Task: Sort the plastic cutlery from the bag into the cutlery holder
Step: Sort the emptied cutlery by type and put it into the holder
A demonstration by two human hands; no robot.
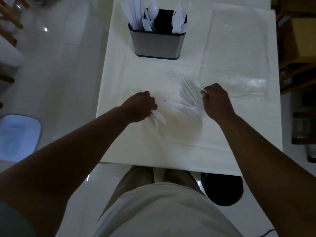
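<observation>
Two bare hands low over the white surface [119, 142], one on each side of a loose heap of white plastic cutlery [186, 100].

Left hand [142, 106]: fingers curled down round a small bunch of white knives [158, 118]. Blades out on the near side of the hand, toward the person; one slim tip out past the knuckles on the far side.

Right hand [216, 101]: fingers bent, pinching one slim white piece [198, 84] at the fingertips, free end aimed away and to the left of the hand. Spoon or fork, cannot tell.

Between the two hands: the heap, fanned out flat, handles crossing, touching the inner side of the right hand and reaching close to the left hand's fingers.

Just beyond the right hand and to its right: clear plastic bag [236, 53], flat on the surface, crumpled along its near edge.

Farther ahead of both hands, roughly midway between them: cutlery holder [156, 43], upright, brushed metal walls, dark inside. At its left end, sorted knives [133, 12]; next to them, spoons [152, 12], bowls up; at its right end, forks [179, 21], tines up.

Off the surface, left of the left forearm: blue-rimmed tray [18, 135] on the pale tiled floor. Under the right forearm: dark round object [222, 189], partly tucked beneath the near edge of the surface.
</observation>
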